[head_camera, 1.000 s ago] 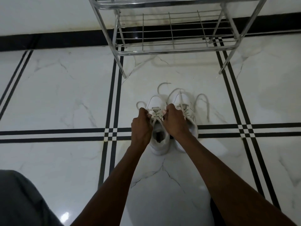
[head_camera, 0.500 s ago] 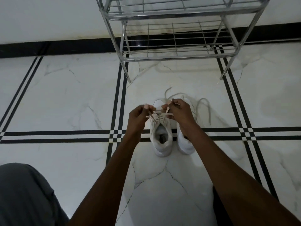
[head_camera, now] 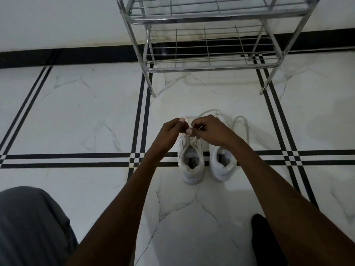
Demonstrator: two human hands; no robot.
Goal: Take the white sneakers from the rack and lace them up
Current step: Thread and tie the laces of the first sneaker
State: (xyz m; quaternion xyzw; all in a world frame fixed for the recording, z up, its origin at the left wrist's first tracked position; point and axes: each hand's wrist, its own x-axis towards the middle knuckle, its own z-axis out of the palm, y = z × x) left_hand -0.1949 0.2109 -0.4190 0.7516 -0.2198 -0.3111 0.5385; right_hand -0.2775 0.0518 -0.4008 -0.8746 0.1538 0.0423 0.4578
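Two white sneakers stand side by side on the floor, heels toward me. The left sneaker (head_camera: pixel 191 166) has laces crossed over its tongue. Above its toe, my left hand (head_camera: pixel 170 131) and my right hand (head_camera: pixel 213 130) meet, each pinching an end of that sneaker's white lace. The right sneaker (head_camera: pixel 222 166) is partly under my right wrist; its loose lace (head_camera: pixel 244 125) loops out on the floor to the right. The toes of both sneakers are hidden by my hands.
A bare metal wire shoe rack (head_camera: pixel 207 47) stands just beyond the sneakers against the white wall. The floor (head_camera: pixel 76 116) is white marble with black stripes. My grey-clad knee (head_camera: pixel 28 227) is at bottom left, a dark shape (head_camera: pixel 261 239) at bottom right.
My hands have lifted from the sneaker's tongue toward its toe and drawn close together, pulling the lace ends up. The view has shifted so the sneakers' heels show more.
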